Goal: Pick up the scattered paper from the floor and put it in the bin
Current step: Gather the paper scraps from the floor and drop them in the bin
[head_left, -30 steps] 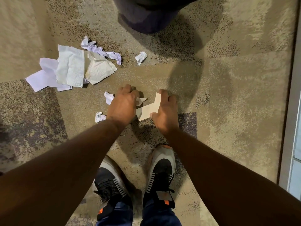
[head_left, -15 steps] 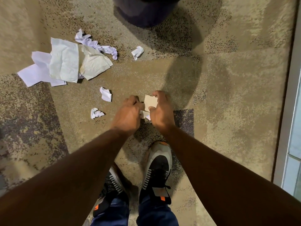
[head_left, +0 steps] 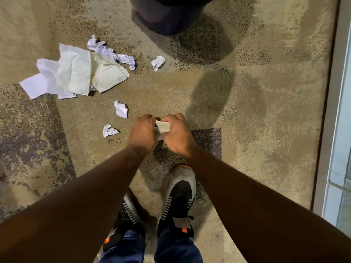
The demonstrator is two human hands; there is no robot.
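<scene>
My left hand and my right hand are pressed together above the carpet, both closed on a small beige paper piece bunched between them. On the floor to the left lie two small white crumpled scraps. Farther left is a pile of flat tissues and white sheets with a twisted white strip behind it. Another small wad lies near the dark bin at the top edge; only the bin's base shows.
My two shoes stand on the patterned carpet just below the hands. A pale frame with a glass panel runs down the right side. Bare carpet lies between the hands and the bin.
The hands lifted the beige paper off the carpet and drew together, folding it smaller. A white scrap that was under the left hand now lies uncovered on the floor.
</scene>
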